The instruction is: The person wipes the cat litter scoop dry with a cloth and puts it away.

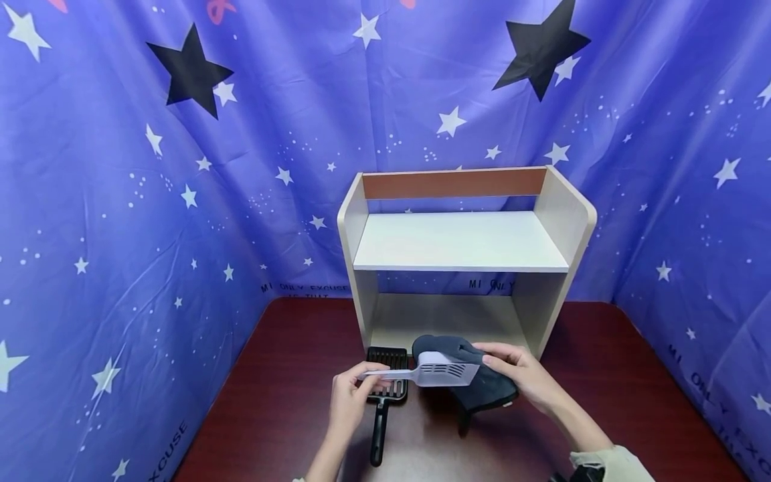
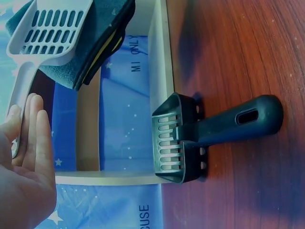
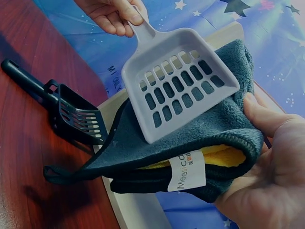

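My left hand (image 1: 351,395) pinches the handle of a light grey slotted litter scoop (image 3: 167,90) between thumb and fingers. The scoop's slotted pan lies over a folded dark grey cloth (image 3: 128,138), which my right hand (image 1: 527,375) grips at its right side. Yellow lining and a white printed label (image 3: 188,171) show in the cloth's fold, and a loop hangs from one corner. Left of the cloth, a black slotted litter scoop (image 2: 209,131) lies on the table with its handle toward me.
A two-tier shelf (image 1: 460,241) with pale side panels stands at the back of the dark red table (image 1: 253,402), just beyond my hands. Blue star-patterned curtains (image 1: 289,134) hang behind it and on both sides.
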A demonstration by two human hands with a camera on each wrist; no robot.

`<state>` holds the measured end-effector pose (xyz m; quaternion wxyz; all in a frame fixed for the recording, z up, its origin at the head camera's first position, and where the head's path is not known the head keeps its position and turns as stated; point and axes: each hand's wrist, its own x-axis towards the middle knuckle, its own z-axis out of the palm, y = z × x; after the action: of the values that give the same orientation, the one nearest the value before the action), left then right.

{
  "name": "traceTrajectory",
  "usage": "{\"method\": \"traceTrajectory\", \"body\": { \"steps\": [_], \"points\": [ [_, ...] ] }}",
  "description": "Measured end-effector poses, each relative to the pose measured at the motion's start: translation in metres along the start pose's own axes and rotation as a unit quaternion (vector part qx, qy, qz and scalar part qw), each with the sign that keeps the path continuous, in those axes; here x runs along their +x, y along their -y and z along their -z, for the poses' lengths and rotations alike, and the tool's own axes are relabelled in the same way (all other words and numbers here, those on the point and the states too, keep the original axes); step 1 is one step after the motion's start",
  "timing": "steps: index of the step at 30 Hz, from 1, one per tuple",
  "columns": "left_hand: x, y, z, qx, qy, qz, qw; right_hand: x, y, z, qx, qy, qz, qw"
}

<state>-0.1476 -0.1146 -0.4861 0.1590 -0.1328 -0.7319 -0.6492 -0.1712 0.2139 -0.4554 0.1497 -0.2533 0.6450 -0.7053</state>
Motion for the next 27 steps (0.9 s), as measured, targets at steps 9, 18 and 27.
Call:
{"method": "traceTrajectory", "body": {
  "steps": [9, 18, 27],
  "points": [
    [0.000, 0.004, 0.005, -0.011, 0.012, 0.007, 0.9998, -0.008, -0.004, 0.007, -0.009, -0.017, 0.007, 1.000],
    [0.001, 0.009, 0.009, -0.009, 0.066, -0.014, 0.9977, 0.003, -0.004, 0.005, -0.028, -0.062, 0.003, 0.998],
    [0.002, 0.008, 0.001, -0.011, 0.102, -0.024, 0.9944, 0.025, 0.009, -0.006, -0.114, -0.059, 0.000, 0.992]
  ]
}}
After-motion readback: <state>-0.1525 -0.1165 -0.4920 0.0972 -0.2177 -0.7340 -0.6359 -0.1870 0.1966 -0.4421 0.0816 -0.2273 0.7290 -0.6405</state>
